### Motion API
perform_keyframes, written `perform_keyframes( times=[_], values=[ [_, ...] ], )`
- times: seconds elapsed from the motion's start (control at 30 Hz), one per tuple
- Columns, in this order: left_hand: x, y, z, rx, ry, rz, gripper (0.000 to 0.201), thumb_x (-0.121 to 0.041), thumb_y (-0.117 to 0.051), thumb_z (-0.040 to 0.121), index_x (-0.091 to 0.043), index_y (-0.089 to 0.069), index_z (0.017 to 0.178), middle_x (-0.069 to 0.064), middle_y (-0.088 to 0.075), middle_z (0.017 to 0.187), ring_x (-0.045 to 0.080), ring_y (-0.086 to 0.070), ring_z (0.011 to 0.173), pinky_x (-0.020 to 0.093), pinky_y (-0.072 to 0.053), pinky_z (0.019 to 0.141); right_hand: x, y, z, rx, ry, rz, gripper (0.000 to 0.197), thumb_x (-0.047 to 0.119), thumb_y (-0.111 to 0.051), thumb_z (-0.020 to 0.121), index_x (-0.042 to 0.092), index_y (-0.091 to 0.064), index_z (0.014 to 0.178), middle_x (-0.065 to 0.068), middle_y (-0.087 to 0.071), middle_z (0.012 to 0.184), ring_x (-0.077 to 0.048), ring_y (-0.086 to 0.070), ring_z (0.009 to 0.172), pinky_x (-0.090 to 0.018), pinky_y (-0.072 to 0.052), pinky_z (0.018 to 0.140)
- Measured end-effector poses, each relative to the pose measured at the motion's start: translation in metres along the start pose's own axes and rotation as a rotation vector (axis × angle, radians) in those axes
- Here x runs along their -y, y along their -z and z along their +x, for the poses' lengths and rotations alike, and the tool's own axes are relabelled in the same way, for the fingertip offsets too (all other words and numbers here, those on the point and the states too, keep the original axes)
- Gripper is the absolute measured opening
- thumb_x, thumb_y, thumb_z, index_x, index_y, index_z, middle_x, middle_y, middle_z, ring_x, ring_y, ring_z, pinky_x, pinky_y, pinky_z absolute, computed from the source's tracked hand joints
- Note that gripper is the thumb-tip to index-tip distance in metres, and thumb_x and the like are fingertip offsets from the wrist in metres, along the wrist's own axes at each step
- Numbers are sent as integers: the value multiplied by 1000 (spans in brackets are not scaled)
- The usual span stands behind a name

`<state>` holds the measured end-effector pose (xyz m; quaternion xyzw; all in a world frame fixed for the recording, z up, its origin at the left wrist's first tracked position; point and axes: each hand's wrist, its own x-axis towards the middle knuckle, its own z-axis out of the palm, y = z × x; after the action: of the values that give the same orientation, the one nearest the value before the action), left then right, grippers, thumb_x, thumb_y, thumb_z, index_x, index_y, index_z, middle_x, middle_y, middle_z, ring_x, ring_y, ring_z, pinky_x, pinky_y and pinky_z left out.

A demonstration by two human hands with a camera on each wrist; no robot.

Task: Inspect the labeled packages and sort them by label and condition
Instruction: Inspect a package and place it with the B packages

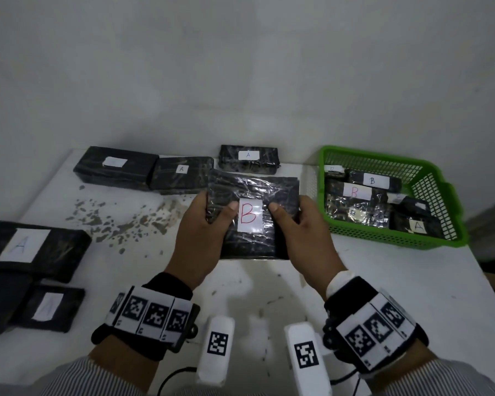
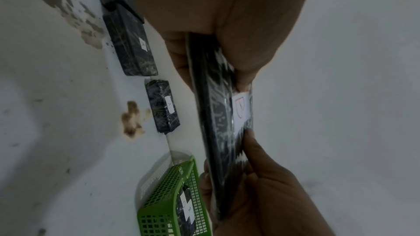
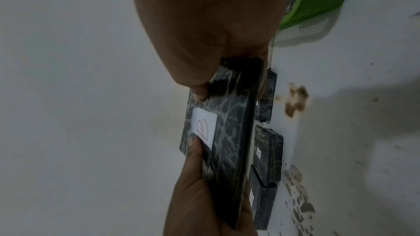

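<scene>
Both hands pinch flat, crinkly plastic-wrapped black package; white paper B label.

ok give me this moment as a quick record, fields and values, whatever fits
held item: black wrapped package with red B label
left hand: grips its left edge, thumb on top
right hand: grips its right edge, thumb on top
green basket: on the right, holds B packages and one A
A packages: along table's far and left sides
</scene>
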<state>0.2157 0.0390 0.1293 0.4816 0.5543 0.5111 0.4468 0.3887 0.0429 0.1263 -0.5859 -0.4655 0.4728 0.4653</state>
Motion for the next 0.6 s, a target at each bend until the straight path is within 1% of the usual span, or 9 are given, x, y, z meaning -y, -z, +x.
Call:
perform_keyframes(
  times=[0.07, 0.13, 0.2, 0.23, 0.3, 0.4, 0.43, 0.5, 0.6],
  values=[
    [-2, 3, -1, 36, 27, -30, 15, -25, -65, 98, -23, -65, 113, -6, -76, 104, 13, -73, 97, 40, -61, 88, 3, -4, -3, -5, -9, 11, 17, 34, -66, 99, 23, -60, 111, 2, -73, 105, -16, -73, 97, -49, -59, 93],
    [-2, 7, -1, 76, 63, -67, 22, -18, -70, 95, -22, -64, 116, -5, -76, 105, 13, -73, 98, 35, -60, 87, 6, -7, -5, 21, -11, 19, 30, 34, -75, 93, 23, -57, 115, 3, -73, 108, -15, -73, 98, -46, -60, 91],
    [0, 12, 0, 90, 81, -82, 27, -13, -71, 93, -19, -64, 118, -3, -76, 105, 14, -74, 99, 33, -60, 86, 10, -7, -7, 109, -36, 4, 53, 26, -87, 82, 21, -51, 121, 0, -71, 113, -17, -74, 96, -45, -64, 81],
    [1, 14, 0, 92, 95, -92, 27, -12, -71, 93, -18, -64, 118, -2, -77, 106, 16, -74, 99, 35, -60, 87, 12, -6, -8, 163, -60, 0, 60, 19, -89, 79, 19, -48, 124, -3, -70, 114, -20, -75, 93, -46, -65, 73],
    [2, 20, 2, 127, 151, -134, 29, -12, -71, 93, -19, -63, 119, -2, -77, 106, 20, -74, 102, 38, -60, 88, 15, -4, -8, 222, -78, 8, 62, 8, -87, 79, 17, -46, 124, -8, -70, 114, -24, -76, 86, -45, -63, 60],
    [-1, 29, 0, 313, 249, -96, 49, -11, -78, 87, -30, -51, 123, -13, -75, 104, 16, -76, 94, 36, -62, 71, 18, -3, -6, 189, -72, 10, 59, 5, -86, 79, 15, -48, 122, -10, -72, 111, -24, -76, 78, -39, -59, 52],
    [-3, 32, 0, 374, 263, -72, 57, -9, -80, 84, -33, -47, 124, -14, -73, 106, 15, -76, 93, 35, -62, 65, 17, -3, -6, 180, -75, 9, 57, 5, -86, 80, 15, -49, 122, -10, -73, 109, -23, -76, 75, -38, -59, 51],
    [-5, 36, 2, 416, 259, -47, 64, -4, -81, 82, -32, -44, 126, -9, -70, 113, 14, -76, 91, 33, -61, 60, 16, -5, -7, 181, -82, 10, 57, 5, -86, 80, 15, -49, 123, -9, -73, 109, -22, -75, 74, -39, -59, 52],
    [-7, 41, 6, 412, 218, -28, 65, -1, -80, 83, -24, -44, 132, -7, -71, 110, 14, -74, 83, 30, -58, 55, 16, -4, -7, 252, -98, 25, 66, 3, -87, 78, 16, -47, 130, -7, -73, 116, -22, -77, 90, -44, -64, 64]
  ],
)
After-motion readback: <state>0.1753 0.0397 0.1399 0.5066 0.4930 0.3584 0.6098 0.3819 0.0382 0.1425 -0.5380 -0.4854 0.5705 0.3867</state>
